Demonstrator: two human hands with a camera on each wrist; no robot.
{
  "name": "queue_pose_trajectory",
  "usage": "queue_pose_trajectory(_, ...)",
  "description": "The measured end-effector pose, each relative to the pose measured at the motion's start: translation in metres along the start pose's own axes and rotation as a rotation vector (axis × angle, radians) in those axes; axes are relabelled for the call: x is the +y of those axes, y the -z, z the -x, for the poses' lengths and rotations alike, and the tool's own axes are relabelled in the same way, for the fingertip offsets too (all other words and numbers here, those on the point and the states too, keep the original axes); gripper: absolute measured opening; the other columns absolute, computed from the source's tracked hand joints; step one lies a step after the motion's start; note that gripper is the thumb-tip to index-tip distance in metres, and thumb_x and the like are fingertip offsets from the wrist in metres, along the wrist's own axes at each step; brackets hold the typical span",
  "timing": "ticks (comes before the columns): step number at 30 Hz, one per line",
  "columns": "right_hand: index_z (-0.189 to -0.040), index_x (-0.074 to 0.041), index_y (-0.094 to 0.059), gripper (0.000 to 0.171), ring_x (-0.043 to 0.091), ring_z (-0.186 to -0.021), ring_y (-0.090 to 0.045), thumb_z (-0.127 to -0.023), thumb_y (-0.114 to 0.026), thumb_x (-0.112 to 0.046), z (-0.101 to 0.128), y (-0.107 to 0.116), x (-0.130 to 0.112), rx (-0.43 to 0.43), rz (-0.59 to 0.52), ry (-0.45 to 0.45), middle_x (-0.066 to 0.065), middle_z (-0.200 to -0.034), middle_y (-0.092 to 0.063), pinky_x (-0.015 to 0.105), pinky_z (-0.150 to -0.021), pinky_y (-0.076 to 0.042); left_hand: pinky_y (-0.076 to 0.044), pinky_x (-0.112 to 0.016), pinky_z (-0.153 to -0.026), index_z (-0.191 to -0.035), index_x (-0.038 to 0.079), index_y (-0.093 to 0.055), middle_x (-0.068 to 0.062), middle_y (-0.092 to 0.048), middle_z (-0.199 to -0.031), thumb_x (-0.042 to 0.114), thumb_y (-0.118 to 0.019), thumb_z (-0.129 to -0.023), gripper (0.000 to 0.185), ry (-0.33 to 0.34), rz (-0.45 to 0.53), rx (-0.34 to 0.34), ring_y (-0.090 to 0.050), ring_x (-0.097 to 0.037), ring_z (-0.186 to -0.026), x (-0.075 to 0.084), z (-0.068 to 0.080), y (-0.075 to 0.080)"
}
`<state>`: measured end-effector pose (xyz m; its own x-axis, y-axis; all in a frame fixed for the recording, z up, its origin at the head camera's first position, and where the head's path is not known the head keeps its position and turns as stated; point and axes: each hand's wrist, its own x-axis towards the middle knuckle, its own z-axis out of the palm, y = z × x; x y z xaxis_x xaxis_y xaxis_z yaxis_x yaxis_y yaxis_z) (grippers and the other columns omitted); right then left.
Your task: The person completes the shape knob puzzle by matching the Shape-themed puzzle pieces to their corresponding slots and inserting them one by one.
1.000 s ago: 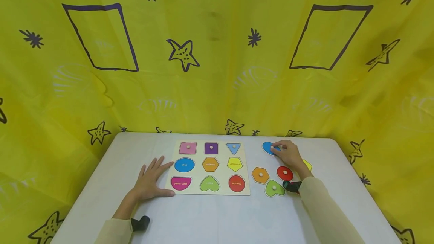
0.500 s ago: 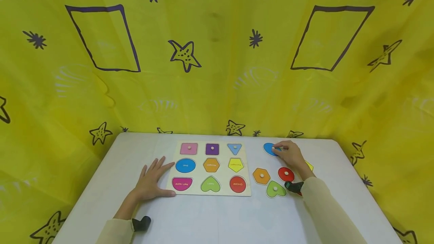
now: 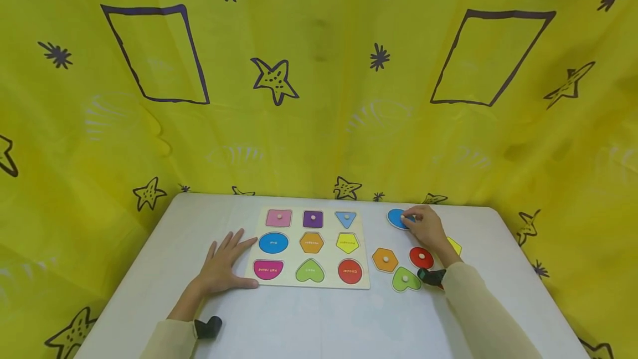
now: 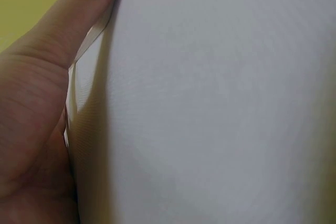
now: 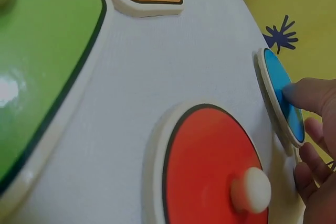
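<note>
A wooden shape puzzle board (image 3: 366, 278) lies on the white table, with the pink rectangle (image 3: 271, 220), purple square (image 3: 307, 223) and light blue triangle (image 3: 346, 224) pieces, all knobbed, in its back row. At the board's left side, my left hand (image 3: 222, 265) lies with fingers spread, thumb and a finger touching the edge. To the right of the board, my right hand (image 3: 426, 227) pinches the knob of a blue oval puzzle piece (image 3: 395, 217). The oval appears flat on the table in the head view; in the right wrist view my thumb hides its knob.
Nearer me lie loose orange hexagon (image 3: 381, 263), red circle (image 3: 417, 254) and green heart (image 3: 401, 284) pieces. A yellow piece (image 3: 454, 245) is partly hidden behind my right wrist. The yellow curtain (image 3: 319, 126) borders the table (image 3: 299, 326) at the back.
The camera view shifts slightly. Both hands stay in place, the right one still at the blue oval's knob, and the pieces have not moved.
</note>
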<state>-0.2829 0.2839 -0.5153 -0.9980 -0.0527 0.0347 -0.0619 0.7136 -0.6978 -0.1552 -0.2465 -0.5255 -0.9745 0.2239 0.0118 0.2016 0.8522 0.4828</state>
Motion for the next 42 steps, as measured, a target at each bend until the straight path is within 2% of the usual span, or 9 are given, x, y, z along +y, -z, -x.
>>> queue_pose_trajectory(8, -0.117, -0.002, -0.073, 0.023, 0.048, -0.126, -0.05, -0.101, -0.067, -0.017, 0.001, 0.0, -0.01, 0.013, -0.051, 0.006, 0.026, -0.139, -0.05, 0.062, -0.107, -0.044, -0.002, -0.078, -0.115, -0.154, 0.019, -0.049, -0.024, -0.029, -0.165, 0.062, -0.087, -0.064, 0.106, -0.002, -0.011, 0.006, -0.015, -0.052, -0.152, 0.001, 0.0, 0.002)
queue_pose_trajectory(15, -0.125, -0.008, -0.07, 0.029, 0.047, -0.13, -0.047, -0.103, -0.065, -0.026, 0.002, -0.004, -0.017, 0.001, -0.111, -0.008, 0.023, -0.146, -0.046, 0.063, -0.107, -0.043, -0.001, -0.077, -0.115, -0.154, 0.019, -0.049, -0.024, -0.028, -0.165, 0.062, -0.088, -0.065, 0.106, 0.009, -0.01, -0.002, -0.014, -0.051, -0.152, 0.002, 0.0, 0.002)
queue_pose_trajectory(20, -0.125, -0.007, -0.07, 0.028, 0.046, -0.129, -0.047, -0.103, -0.065, -0.024, 0.002, -0.009, -0.026, 0.008, -0.132, -0.002, 0.022, -0.146, -0.048, 0.061, -0.105, -0.046, 0.0, -0.077, -0.116, -0.154, 0.019, -0.049, -0.024, -0.027, -0.165, 0.061, -0.088, -0.064, 0.107, 0.008, -0.006, 0.003, -0.014, -0.051, -0.152, 0.0, -0.002, 0.0)
queue_pose_trajectory(30, -0.117, -0.004, -0.074, 0.022, 0.041, -0.118, -0.056, -0.099, -0.07, -0.016, 0.001, -0.019, -0.048, 0.048, -0.131, 0.114, 0.022, -0.135, -0.056, 0.053, -0.099, -0.051, -0.005, -0.079, -0.114, -0.153, 0.018, -0.05, -0.024, -0.031, -0.164, 0.062, -0.088, -0.064, 0.105, -0.012, -0.021, 0.013, -0.017, -0.053, -0.151, 0.001, 0.0, 0.001)
queue_pose_trajectory(42, -0.112, -0.004, -0.076, 0.019, 0.036, -0.113, -0.058, -0.097, -0.073, -0.015, -0.002, -0.035, -0.081, 0.043, -0.182, 0.186, 0.019, -0.133, -0.059, 0.043, -0.09, -0.053, -0.002, -0.078, -0.115, -0.154, 0.018, -0.049, -0.024, -0.028, -0.165, 0.061, -0.088, -0.065, 0.106, 0.002, -0.008, -0.004, -0.015, -0.053, -0.151, 0.003, -0.001, 0.001)
